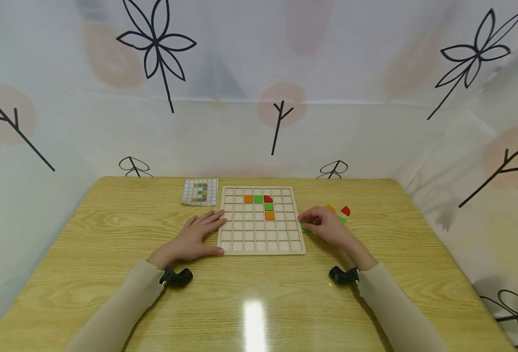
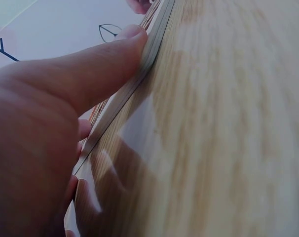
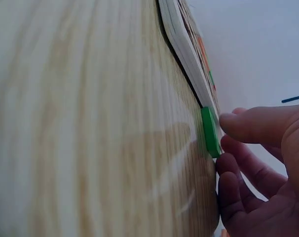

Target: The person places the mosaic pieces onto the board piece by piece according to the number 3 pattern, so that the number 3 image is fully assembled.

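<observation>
Left hand (image 1: 190,240), left of frame centre: palm down, fingers extended toward upper right, thumb apart from them and pointing right. Fingertips on the left edge of a square pale-wood grid board (image 1: 248,231), thumb tip at its lower left corner. Spread wide, nothing grasped; the left wrist view also has the thumb lying straight along the board's edge.

Right hand (image 1: 327,226), right of centre: wrist arched, fingers bent down and leftward, thumb opposed, tips beside the board's right edge. Narrow gap between thumb and forefinger in the right wrist view. Just under the tips, a flat green tile (image 3: 209,136) lies on the wood-grained yellow counter (image 1: 219,303), close against the board. Cannot tell whether the fingers have hold of it.

Forearms enter from lower left and lower right, in beige sleeves (image 1: 120,309), a black wrist device (image 1: 176,277) on each.

On the board, upper middle: orange square (image 1: 248,199), green square (image 1: 258,199), red piece (image 1: 268,199) in a row; second green square (image 1: 269,207), then second orange square (image 1: 269,215) below the red.

Right of the board: red quarter-round piece (image 1: 345,210), orange piece (image 1: 330,208), another green piece (image 1: 342,220), partly behind the hand. Printed grid card (image 1: 199,192), upper left of the board.
</observation>
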Demonstrator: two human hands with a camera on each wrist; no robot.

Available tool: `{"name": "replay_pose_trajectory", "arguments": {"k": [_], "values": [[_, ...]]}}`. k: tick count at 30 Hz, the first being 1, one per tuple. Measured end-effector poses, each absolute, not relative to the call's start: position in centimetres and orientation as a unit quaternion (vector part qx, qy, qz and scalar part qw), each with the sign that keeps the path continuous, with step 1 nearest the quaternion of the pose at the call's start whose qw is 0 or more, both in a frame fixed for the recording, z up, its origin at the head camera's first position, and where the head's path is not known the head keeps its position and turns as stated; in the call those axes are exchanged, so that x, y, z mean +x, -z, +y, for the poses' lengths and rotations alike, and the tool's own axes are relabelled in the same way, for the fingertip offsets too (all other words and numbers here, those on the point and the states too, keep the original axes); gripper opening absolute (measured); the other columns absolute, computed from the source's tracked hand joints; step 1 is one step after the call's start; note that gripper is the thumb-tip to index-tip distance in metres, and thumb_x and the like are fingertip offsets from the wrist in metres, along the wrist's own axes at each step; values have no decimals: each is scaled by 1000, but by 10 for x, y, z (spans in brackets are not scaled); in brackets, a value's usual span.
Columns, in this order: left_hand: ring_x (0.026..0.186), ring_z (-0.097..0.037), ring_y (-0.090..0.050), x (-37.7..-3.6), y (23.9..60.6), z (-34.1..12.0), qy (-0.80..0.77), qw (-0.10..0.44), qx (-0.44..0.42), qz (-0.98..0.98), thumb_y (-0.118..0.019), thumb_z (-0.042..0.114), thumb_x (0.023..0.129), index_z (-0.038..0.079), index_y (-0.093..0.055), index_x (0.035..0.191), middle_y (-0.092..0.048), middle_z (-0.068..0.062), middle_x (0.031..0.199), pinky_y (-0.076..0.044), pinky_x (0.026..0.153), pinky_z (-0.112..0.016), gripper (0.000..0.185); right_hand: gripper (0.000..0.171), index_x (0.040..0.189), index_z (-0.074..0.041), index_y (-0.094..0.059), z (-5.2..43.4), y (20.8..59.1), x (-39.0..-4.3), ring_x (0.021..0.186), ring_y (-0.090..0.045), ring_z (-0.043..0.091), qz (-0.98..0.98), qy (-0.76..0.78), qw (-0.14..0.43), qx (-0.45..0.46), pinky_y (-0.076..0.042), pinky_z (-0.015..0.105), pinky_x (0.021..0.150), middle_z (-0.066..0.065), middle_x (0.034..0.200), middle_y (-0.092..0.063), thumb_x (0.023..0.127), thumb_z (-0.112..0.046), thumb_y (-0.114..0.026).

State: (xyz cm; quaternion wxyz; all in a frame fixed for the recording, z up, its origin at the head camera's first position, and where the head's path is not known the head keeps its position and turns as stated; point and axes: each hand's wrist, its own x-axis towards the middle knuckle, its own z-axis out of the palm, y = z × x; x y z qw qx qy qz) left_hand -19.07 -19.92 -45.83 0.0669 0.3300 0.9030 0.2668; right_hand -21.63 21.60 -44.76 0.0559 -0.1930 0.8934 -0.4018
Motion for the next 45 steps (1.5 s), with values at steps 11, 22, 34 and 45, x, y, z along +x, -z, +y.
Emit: {"name": "replay_pose_trajectory", "arguments": {"k": [11, 22, 34, 45], "values": [[151, -33, -11, -190, 456, -199, -269, 69, 330, 902, -68, 54, 90, 13, -35, 156, -20, -6, 165, -2, 114, -64, 85, 31, 120, -5, -70, 226, 446, -210, 94, -60, 21, 885, 399, 82, -224, -51, 33, 81, 9, 114, -65, 90, 0, -71], [151, -33, -11, -190, 457, -198, -268, 68, 331, 902, -67, 55, 90, 13, -35, 157, -19, -6, 165, -2, 114, -64, 85, 31, 121, -4, -69, 229, 442, -206, 97, -61, 22, 892, 390, 84, -214, -52, 34, 82, 8, 113, -65, 90, -1, -72], [151, -34, -11, -188, 455, -198, -269, 70, 330, 902, -69, 52, 90, 11, -35, 156, -20, -8, 165, -2, 114, -64, 85, 31, 118, -3, -71, 232, 442, -205, 89, -62, 19, 908, 365, 62, -197, -53, 35, 78, 5, 103, -67, 87, -4, -75], [151, -35, -11, -187, 454, -197, -271, 68, 330, 902, -68, 52, 90, 11, -36, 156, -20, -8, 165, -2, 114, -65, 84, 34, 120, -2, -71, 235, 439, -206, 90, -61, 21, 911, 365, 53, -183, -52, 40, 81, 7, 103, -66, 86, -7, -77]]}}
